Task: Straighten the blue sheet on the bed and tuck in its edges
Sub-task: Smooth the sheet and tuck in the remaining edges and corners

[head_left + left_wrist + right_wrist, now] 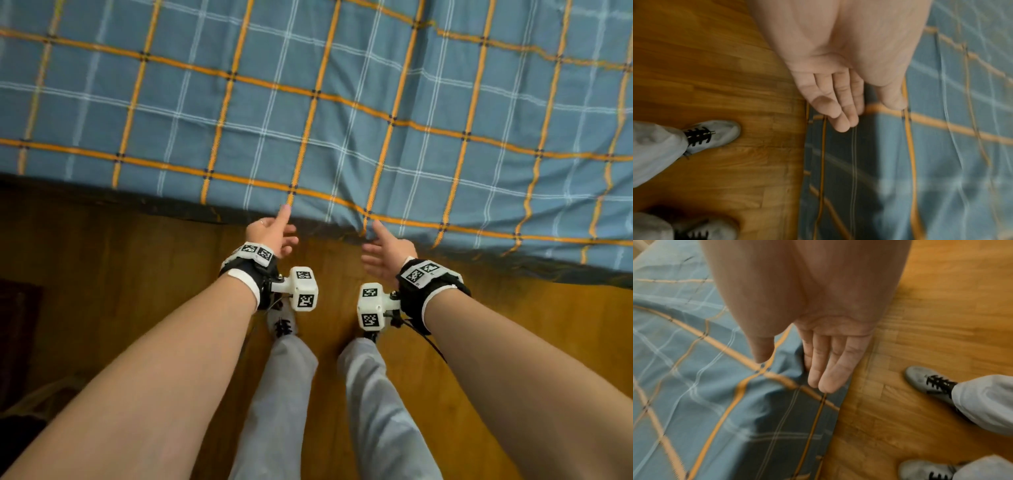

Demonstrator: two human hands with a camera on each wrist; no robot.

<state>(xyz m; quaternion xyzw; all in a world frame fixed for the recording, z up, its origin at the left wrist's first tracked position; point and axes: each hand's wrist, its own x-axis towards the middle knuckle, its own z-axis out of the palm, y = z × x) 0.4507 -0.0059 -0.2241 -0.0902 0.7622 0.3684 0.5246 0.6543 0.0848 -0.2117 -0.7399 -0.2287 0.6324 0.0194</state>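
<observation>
I have both hands at the near edge of the bed, where the blue sheet lies spread across the top and hangs down the side. My left hand and right hand are both wide, fingers straight, holding nothing; the right fingers touch a bunched fold. I judge the tuck goes best with flat palms sliding the overhang under, smoothing that fold first. My shoes on the wooden floor stand near the bed, nothing else blocks me
</observation>
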